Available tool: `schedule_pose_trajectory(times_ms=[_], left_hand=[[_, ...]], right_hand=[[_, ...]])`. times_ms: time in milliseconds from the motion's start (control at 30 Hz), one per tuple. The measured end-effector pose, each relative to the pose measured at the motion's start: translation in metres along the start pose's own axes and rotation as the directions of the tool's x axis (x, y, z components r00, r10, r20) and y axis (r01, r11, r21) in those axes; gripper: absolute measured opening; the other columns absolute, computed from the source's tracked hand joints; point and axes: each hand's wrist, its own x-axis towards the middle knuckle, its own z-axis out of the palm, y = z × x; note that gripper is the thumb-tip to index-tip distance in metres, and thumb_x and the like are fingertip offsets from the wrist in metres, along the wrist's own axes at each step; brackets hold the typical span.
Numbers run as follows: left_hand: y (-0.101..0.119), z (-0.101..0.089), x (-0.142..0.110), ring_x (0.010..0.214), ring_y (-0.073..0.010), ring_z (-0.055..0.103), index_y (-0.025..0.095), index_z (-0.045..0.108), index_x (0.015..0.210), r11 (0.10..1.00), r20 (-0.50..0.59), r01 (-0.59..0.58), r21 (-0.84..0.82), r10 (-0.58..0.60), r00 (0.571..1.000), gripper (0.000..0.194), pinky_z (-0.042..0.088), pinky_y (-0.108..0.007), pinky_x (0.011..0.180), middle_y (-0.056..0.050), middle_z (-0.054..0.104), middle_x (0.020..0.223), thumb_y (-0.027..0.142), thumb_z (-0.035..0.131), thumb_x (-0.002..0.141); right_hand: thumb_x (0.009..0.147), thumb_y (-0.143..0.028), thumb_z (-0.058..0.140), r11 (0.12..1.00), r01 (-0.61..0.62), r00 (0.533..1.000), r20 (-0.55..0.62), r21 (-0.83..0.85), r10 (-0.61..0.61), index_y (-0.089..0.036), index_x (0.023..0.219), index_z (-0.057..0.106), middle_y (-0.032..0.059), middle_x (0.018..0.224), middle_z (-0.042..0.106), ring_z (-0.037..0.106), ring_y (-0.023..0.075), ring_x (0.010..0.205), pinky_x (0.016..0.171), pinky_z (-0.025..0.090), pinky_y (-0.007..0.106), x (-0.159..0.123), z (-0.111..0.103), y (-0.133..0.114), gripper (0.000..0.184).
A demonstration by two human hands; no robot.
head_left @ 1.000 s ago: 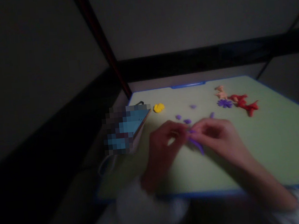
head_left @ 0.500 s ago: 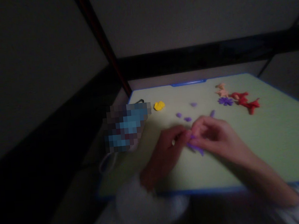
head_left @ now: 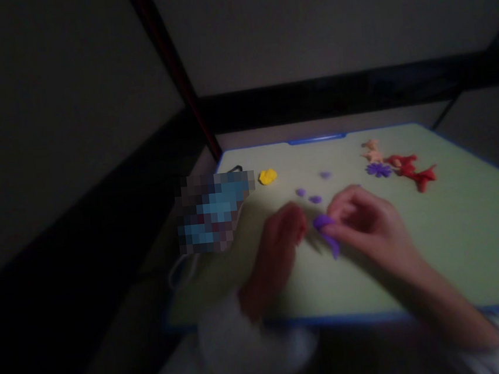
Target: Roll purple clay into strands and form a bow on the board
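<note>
My right hand (head_left: 363, 223) pinches a purple clay piece (head_left: 326, 229) just above a pale green mat (head_left: 457, 237) with a blue edge. My left hand (head_left: 279, 246) is curled a little to the left of the piece, with its fingertips close to it but apart. Small purple clay bits (head_left: 307, 195) lie on the mat just beyond both hands. The picture is dim and blurred.
A yellow clay lump (head_left: 267, 177) sits at the mat's far left. A purple clay flower (head_left: 378, 169), red clay shapes (head_left: 413, 171) and a pinkish shape (head_left: 372, 150) lie at the far right. A blurred blue object (head_left: 216, 211) overlaps the mat's left edge. Walls stand behind.
My left hand has drawn back from the purple piece, which both hands were pinching before. My right hand now holds it alone and has curled it up.
</note>
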Motion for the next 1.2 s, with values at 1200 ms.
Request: schedule_pose_trajectory(times_ms=[1200], left_hand=[[0.0009,0.0035,-0.0018,0.053,-0.0093,0.031,0.019,0.039,0.063,1.000,-0.035,-0.001,-0.031,0.000,0.999,0.034,0.027,-0.024,0.053,0.006,0.035,0.057,0.040,0.045,0.089]], right_hand=[[0.073,-0.022,0.074,0.999,-0.048,0.996,0.080,-0.014,0.049,-0.019,0.080,0.055,-0.0041,0.064,0.059,0.056,0.0078,0.055,0.048,0.044,0.018,0.0001,0.0048,-0.0003,0.021]])
